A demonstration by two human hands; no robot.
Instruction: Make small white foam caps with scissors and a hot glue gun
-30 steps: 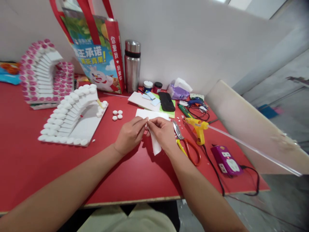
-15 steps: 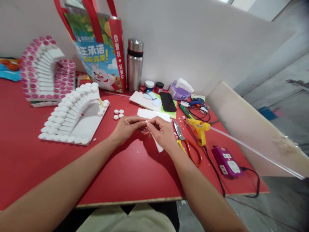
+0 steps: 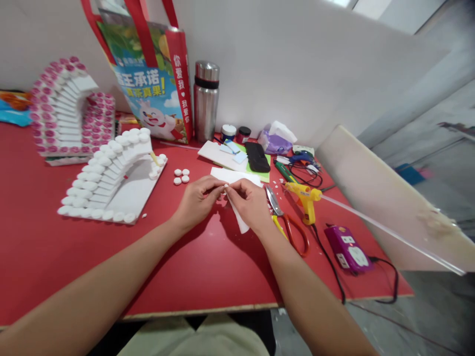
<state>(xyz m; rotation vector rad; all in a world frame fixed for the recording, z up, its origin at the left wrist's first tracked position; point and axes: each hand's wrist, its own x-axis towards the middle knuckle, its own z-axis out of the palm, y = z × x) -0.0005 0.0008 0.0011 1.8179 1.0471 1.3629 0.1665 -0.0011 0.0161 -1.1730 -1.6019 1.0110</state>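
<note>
My left hand (image 3: 198,200) and my right hand (image 3: 248,200) meet fingertip to fingertip over the middle of the table. Both are closed in a pinch on the end of a white strip (image 3: 239,217), whose loose length hangs below my right hand towards me. A small white bit shows between the fingertips; the fingers hide most of it. Left of my left hand lie several round white discs (image 3: 181,176). Farther left stands a white model staircase (image 3: 129,195) edged with similar discs. Under and behind my hands is a white sheet (image 3: 237,175).
Right of my hands lie red-and-yellow-handled shears (image 3: 287,225), a yellow glue gun (image 3: 306,198) with a long clear stick, and a purple power socket (image 3: 349,247). Behind stand a steel flask (image 3: 207,106), a printed bag (image 3: 148,89) and a pink-flowered model (image 3: 67,113). White scraps dot the table.
My left hand's fingers have shifted slightly, with the thumb and forefinger still at the strip's end. My right hand keeps its grip. The view has moved a little.
</note>
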